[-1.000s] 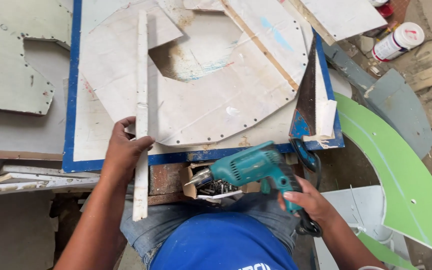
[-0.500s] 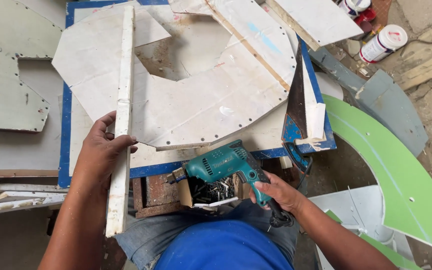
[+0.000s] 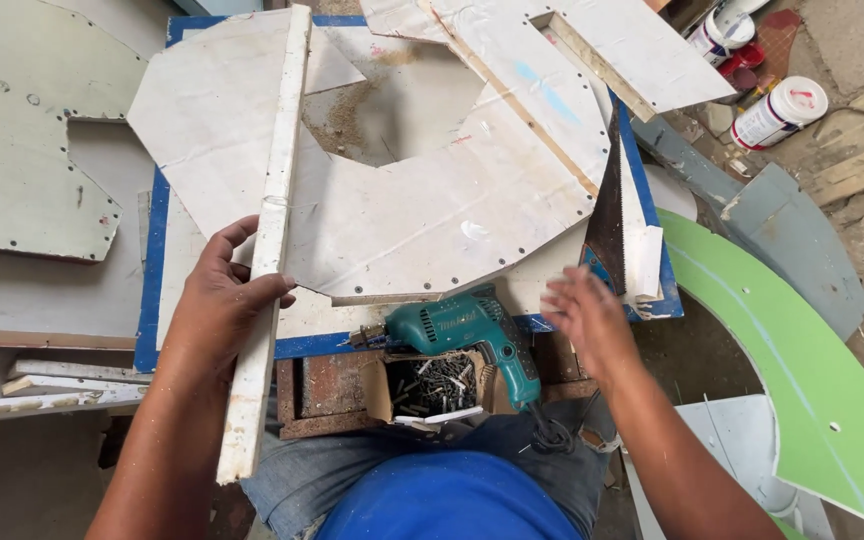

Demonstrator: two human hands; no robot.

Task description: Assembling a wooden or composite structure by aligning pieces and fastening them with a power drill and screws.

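My left hand [image 3: 220,305] grips a long white strip of board [image 3: 270,220] that lies lengthwise over a white curved panel [image 3: 422,210] on a blue-edged work board [image 3: 152,300]. My right hand [image 3: 585,318] is blurred, fingers apart, hovering empty just right of a teal electric drill [image 3: 472,335]. The drill rests at the board's near edge, above an open cardboard box of screws [image 3: 432,385]. A handsaw [image 3: 607,215] lies just beyond my right hand.
Grey panels [image 3: 22,150] with screw holes lie at left, and loose white strips [image 3: 52,385] at lower left. A green curved panel [image 3: 802,370] and a grey-blue one [image 3: 782,235] sit at right. Paint cans [image 3: 777,112] stand at top right.
My right hand has let go of the drill, which now rests by the screw box, and has moved up to the right. My left hand still holds the strip.
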